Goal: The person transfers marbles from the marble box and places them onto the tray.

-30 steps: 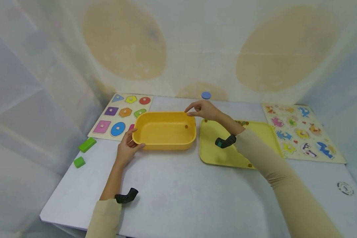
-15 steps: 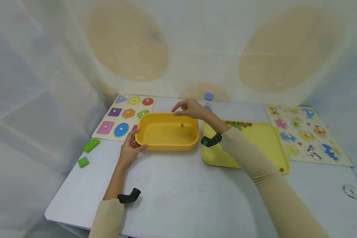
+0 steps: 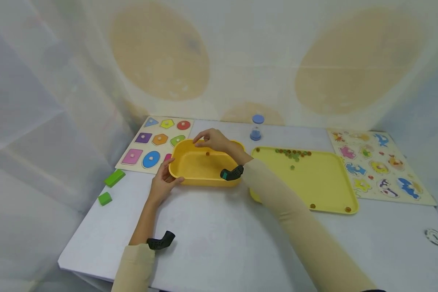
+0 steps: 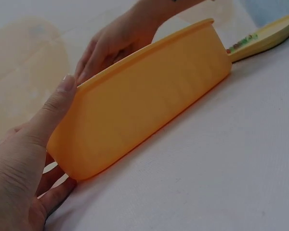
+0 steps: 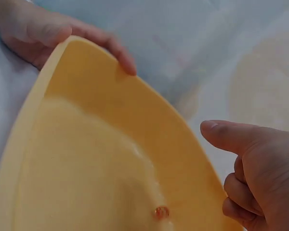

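Note:
My left hand (image 3: 162, 184) grips the left end of a yellow-orange plastic tub (image 3: 195, 167), thumb on its near side and fingers round the end. Inside the tub, by the far wall, lies a small orange-red bead (image 3: 207, 154). Over the tub's far rim is my right hand (image 3: 215, 141), thumb and index finger brought close together. The right wrist view shows its thumb (image 5: 226, 134) stretched out and the other fingers curled. Whether anything small sits between its fingertips I cannot tell.
A pale yellow tray (image 3: 325, 178) to the right bears several orange and green beads (image 3: 295, 154). Behind it stands a blue-capped hourglass (image 3: 256, 127). Peg puzzles lie left (image 3: 160, 139) and right (image 3: 377, 164). Green blocks (image 3: 114, 177) are near the left edge, and a round token (image 3: 435, 237) far right.
My right hand has moved left along the tub's far rim, uncovering the hourglass and more of the tray. The bead in the tub has shifted left. My left hand keeps its grip.

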Tool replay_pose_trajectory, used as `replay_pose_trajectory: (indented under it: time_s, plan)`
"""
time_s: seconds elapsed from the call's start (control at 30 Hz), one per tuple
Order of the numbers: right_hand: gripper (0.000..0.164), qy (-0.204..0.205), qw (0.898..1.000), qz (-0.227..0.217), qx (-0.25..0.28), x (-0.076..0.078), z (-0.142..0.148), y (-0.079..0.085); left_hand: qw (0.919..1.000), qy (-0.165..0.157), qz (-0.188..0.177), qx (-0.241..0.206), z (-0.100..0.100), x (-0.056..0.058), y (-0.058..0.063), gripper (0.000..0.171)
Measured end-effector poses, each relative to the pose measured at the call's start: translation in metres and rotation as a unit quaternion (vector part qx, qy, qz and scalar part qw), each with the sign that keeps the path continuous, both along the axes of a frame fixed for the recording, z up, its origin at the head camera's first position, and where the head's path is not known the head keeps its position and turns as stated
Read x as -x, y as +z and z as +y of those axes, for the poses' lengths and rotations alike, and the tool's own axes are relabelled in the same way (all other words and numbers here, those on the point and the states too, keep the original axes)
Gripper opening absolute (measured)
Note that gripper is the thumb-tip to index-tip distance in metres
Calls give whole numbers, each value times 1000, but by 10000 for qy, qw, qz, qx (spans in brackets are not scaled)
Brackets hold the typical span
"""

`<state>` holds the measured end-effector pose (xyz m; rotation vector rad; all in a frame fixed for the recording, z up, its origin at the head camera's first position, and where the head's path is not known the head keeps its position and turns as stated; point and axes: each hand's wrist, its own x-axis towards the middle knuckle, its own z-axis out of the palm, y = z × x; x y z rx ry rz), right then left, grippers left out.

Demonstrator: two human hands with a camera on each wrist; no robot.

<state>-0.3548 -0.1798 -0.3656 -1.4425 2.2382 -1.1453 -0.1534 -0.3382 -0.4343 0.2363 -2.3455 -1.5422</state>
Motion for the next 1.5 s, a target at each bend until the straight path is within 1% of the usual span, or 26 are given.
replay_pose_trajectory:
  time_s: [0.07, 0.17, 0.3, 0.43, 0.53, 0.67, 0.77, 0.8, 0.87, 0.93, 1.0, 1.03, 1.07, 1.2, 1.5]
  plan:
    - [22, -146, 9999, 36, -75, 1, -6, -7, 10000, -11, -41, 22, 2, -1, 2, 68]
    - [22, -315, 9992, 36, -252, 3, -12, -18, 9999, 3, -114, -51, -1, 1, -3, 68]
    - [23, -300, 9974, 76, -644, 4, -19, -30, 9999, 40, -145, -32, -7, 5, -14, 69]
    - [25, -310, 9940, 225, -1026, 4, -28, -38, 10000, 13, -44, 43, -10, 6, -20, 70]
    - [26, -268, 9918, 134, -1242, 2, -35, -39, 10000, 50, 16, 32, -10, 7, -22, 68]
    - [28, 18, 9902, 73, -1394, -3, -43, -39, 9999, 145, 45, 61, -9, 6, -23, 68]
    - [27, 77, 9910, 82, -1332, -7, -47, -41, 9998, 130, 144, 97, -8, 7, -24, 67]
    - [26, 103, 9919, 86, -1266, -8, -48, -43, 9998, 115, 149, 75, -6, 6, -22, 67]
    - [23, 188, 9925, 211, -1190, -9, -51, -47, 9998, 61, 181, 23, -6, 6, -22, 66]
    - [19, 316, 9919, 458, -1143, -9, -55, -51, 9998, 58, 164, 4, -4, 7, -22, 66]
    - [15, 489, 9893, 751, -1153, -9, -58, -53, 9999, 70, 146, -10, -4, 8, -21, 66]
    - [13, 539, 9878, 860, -1185, -9, -60, -54, 9998, 90, 158, 3, -5, 9, -24, 66]
    - [12, 567, 9869, 898, -1211, -10, -61, -54, 9998, 109, 170, 31, -5, 9, -23, 66]
    - [13, 599, 9861, 904, -1263, -12, -64, -51, 9997, 140, 191, 68, -6, 9, -22, 66]
    - [10, 478, 9846, 891, -1426, -14, -66, -47, 9996, 164, 171, 132, -8, 9, -21, 66]
